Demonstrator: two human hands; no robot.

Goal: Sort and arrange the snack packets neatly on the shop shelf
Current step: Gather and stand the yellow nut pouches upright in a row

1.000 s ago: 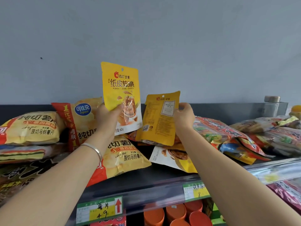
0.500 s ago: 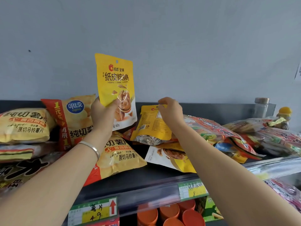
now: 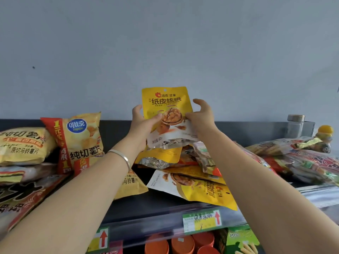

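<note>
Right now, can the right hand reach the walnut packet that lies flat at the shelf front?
Probably yes: the flat walnut packet lies uncovered just below the right hand, but that hand first must release the upright walnut packet.

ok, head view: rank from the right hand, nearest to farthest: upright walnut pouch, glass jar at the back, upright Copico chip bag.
1. Upright walnut pouch: in the right hand, its grip on the pouch's right edge; the left hand holds the other edge.
2. Glass jar: back of the shelf, off to the right.
3. Copico chip bag: far left, beyond the left hand.
</note>
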